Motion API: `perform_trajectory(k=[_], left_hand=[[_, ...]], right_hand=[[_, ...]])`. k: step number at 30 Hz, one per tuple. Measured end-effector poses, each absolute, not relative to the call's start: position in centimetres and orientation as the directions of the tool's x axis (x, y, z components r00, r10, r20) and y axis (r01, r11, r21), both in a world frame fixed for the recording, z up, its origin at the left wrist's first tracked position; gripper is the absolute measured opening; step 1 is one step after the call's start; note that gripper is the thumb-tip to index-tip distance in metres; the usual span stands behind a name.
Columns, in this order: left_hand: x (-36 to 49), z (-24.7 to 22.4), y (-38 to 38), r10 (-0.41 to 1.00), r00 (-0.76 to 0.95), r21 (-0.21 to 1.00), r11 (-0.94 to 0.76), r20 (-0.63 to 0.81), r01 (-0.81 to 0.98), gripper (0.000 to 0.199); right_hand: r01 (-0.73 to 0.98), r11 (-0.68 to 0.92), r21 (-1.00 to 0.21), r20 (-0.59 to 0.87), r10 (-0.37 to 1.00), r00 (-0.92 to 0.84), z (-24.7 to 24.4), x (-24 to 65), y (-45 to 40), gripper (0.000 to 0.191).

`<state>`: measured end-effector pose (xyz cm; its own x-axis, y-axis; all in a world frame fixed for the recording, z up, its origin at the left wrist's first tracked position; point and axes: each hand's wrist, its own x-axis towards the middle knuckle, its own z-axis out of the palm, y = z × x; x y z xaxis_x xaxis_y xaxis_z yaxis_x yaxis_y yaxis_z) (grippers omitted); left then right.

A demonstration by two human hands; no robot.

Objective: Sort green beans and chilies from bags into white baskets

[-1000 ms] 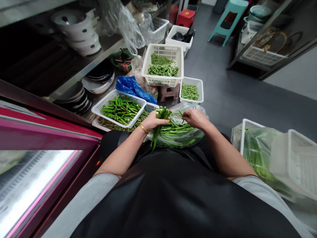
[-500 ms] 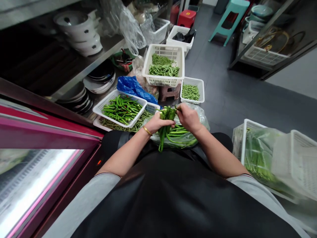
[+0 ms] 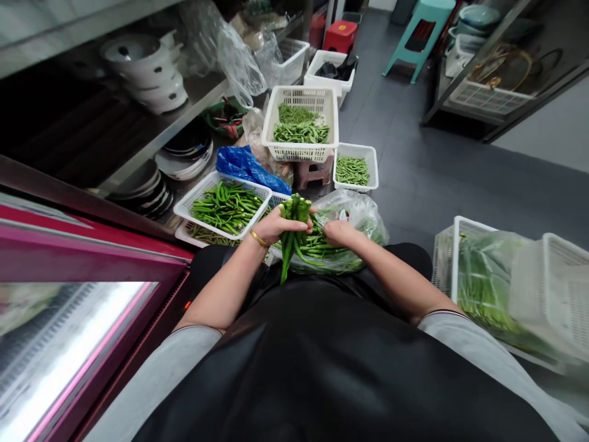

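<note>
My left hand [image 3: 270,226], with a gold bangle at the wrist, is closed around a bunch of long green peppers [image 3: 294,230]. Their stem ends point up and the tips hang down. Over a clear plastic bag [image 3: 368,212] in my lap, my right hand [image 3: 339,234] reaches down with curled fingers; its fingertips are among the peppers there, and what they grip is hidden. More long green peppers [image 3: 317,244] lie in this open bag. On my left, a white basket [image 3: 196,212] holds loose green peppers [image 3: 227,205], resting above another basket of thin green pods.
A large white basket [image 3: 300,153] of green pods stands on a low stool [image 3: 313,174]. Beside it is a smaller white basket [image 3: 375,178] of pods. Shelves with bowls [image 3: 161,86] flank my left; white crates [image 3: 460,245] with bagged greens stand right. A turquoise stool [image 3: 416,46] stands farther off.
My right hand has moved down from the top of the held bunch into the bag. My left hand has shifted slightly left with the peppers still in it.
</note>
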<state>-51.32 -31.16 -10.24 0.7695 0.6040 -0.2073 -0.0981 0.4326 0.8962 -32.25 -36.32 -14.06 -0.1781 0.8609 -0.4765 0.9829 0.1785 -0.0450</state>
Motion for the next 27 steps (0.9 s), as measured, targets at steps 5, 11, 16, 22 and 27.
perform_trajectory(k=[5, 11, 16, 22, 27], left_hand=[[-51.1, -11.0, -30.7, 0.663, 0.731, 0.881, 0.43, -0.161, -0.196, 0.035], [-48.2, -11.6, -30.9, 0.658, 0.742, 0.88, 0.42, -0.129, -0.22, 0.04], [-47.4, -11.3, -32.0, 0.665, 0.727, 0.83, 0.495, -0.173, -0.255, 0.043], [-50.0, -9.9, -30.4, 0.733, 0.658, 0.741, 0.536, -0.172, -0.404, 0.039], [-56.4, -8.8, -24.4, 0.903, 0.365, 0.688, 0.414, -0.228, -0.596, 0.026]], right_hand=[[0.936, 0.157, -0.316, -0.051, 0.982, -0.182, -9.1, -28.3, -36.7, 0.017], [0.53, 0.286, -0.798, 0.345, 0.938, 0.013, -8.8, -30.1, -36.6, 0.015], [0.785, 0.441, -0.434, 0.585, 0.801, -0.127, -9.3, -31.0, -34.9, 0.007], [0.706, 0.173, -0.687, 0.436, 0.875, 0.209, -10.2, -28.8, -34.4, 0.02], [0.686, 0.022, -0.727, 0.071, 0.996, 0.044, -14.8, -28.3, -35.5, 0.033]])
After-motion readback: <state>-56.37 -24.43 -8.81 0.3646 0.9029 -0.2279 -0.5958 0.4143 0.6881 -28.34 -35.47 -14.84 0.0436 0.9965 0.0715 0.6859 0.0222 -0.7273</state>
